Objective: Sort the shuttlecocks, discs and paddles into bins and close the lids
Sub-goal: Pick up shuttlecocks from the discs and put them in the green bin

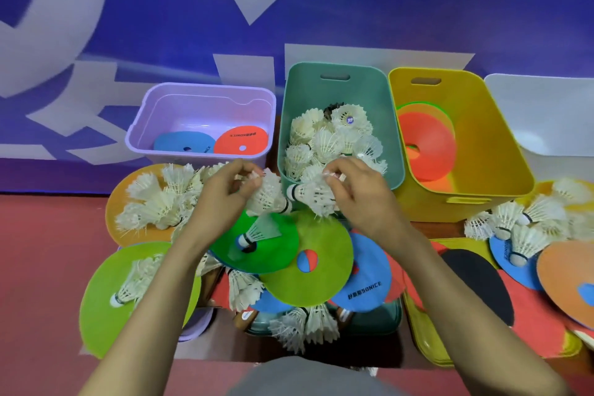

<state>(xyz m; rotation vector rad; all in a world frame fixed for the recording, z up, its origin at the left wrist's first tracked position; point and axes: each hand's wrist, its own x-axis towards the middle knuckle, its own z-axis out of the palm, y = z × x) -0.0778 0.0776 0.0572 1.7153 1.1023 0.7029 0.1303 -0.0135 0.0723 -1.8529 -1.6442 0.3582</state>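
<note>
Shuttlecock step: left hand [229,188] pinches a white shuttlecock [269,194], right hand [358,198] grips a second shuttlecock [311,195], just before the teal bin [381,100]; next, probably, lift over rim and release

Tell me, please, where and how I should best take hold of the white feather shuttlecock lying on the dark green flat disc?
Probably pinch the skirt of the white feather shuttlecock from above and the right. It lies tilted on the dark green flat disc, cork low at the disc's centre hole, skirt flaring up and rightward, its widest, most exposed part.
</note>
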